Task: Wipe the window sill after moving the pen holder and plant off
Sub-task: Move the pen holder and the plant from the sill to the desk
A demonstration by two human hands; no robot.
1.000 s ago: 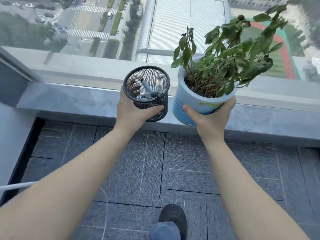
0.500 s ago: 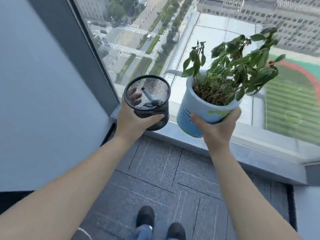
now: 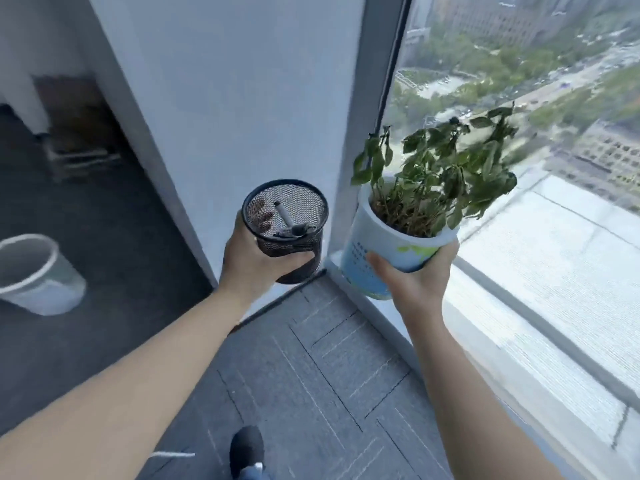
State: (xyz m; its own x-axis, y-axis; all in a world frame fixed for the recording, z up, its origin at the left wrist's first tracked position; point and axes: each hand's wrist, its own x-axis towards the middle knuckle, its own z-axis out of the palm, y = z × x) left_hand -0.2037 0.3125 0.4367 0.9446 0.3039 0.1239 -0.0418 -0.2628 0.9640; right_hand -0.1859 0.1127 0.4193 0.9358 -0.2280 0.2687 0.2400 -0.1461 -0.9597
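My left hand (image 3: 252,261) grips a black mesh pen holder (image 3: 289,230) from below and behind, held in the air in front of a white wall. A grey pen lies inside it. My right hand (image 3: 412,278) cups the underside of a white and blue pot (image 3: 384,251) with a leafy green plant (image 3: 440,168), tilted slightly left. The pot hangs over the left end of the grey window sill (image 3: 491,348), which runs along the window toward the lower right.
A white wall column (image 3: 225,98) stands straight ahead. A grey waste bin (image 3: 34,275) sits on the dark carpet at the left. Grey carpet tiles (image 3: 311,375) lie below my arms, with my dark shoe (image 3: 246,452) at the bottom. The window glass fills the right.
The view has swung left, away from the window; the wall column and waste bin have come into sight. Both hands still hold the pen holder and the plant pot, off the sill.
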